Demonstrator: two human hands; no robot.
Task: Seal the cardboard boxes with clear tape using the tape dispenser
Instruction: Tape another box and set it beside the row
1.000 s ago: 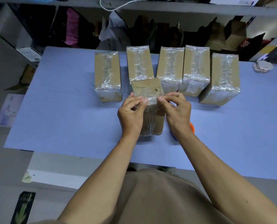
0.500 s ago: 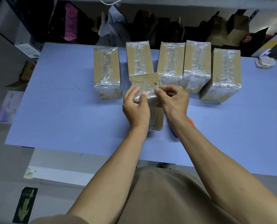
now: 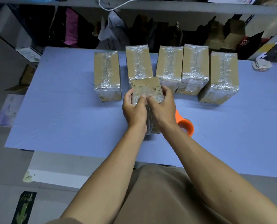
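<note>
Cardboard box stands on end at the blue table's middle, gripped by both hands, left and right, which have slid from its top edge down its sides. Tape looks smoothed; the orange tape dispenser lies beside it, five wrapped boxes behind.

Blue table; grey floor; cluttered shelf, contents unclear.

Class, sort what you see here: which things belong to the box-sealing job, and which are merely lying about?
Belongs to the job:
- box being handled, gripped by left hand and right hand
- five taped boxes behind it, e.g.
- orange tape dispenser on the blue table

Lying about:
- stack of cardboard discs
- white cord on shelf
- clutter under shelf
</note>
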